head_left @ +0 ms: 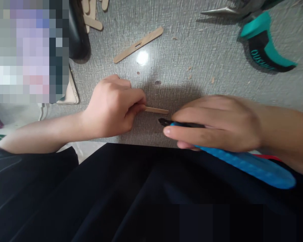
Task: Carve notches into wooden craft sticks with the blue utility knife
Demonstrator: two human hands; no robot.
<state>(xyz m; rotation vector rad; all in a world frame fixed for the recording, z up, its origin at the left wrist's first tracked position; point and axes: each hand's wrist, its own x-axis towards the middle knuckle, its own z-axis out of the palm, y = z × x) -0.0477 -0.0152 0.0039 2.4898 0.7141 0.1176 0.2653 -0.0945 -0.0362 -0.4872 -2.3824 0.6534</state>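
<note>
My left hand point(116, 106) is closed, pinching a wooden craft stick point(156, 110) between thumb and finger. The stick's free end points right, over the table's near edge area. My right hand point(214, 122) is wrapped round a pair of blue-handled pliers point(244, 163). Their small dark jaws lie just below the stick's free end, apart from it as far as I can see. Beyond my hands a second craft stick point(151, 35) with a slot cut in its middle lies slanted on the table.
Long-nose pliers point(262, 40) with teal and black handles lie at the far right of the grey table point(181, 60). Several craft sticks point(93, 22) are heaped at the far left beside a black object point(78, 37). Small wood chips point(212, 80) are scattered about.
</note>
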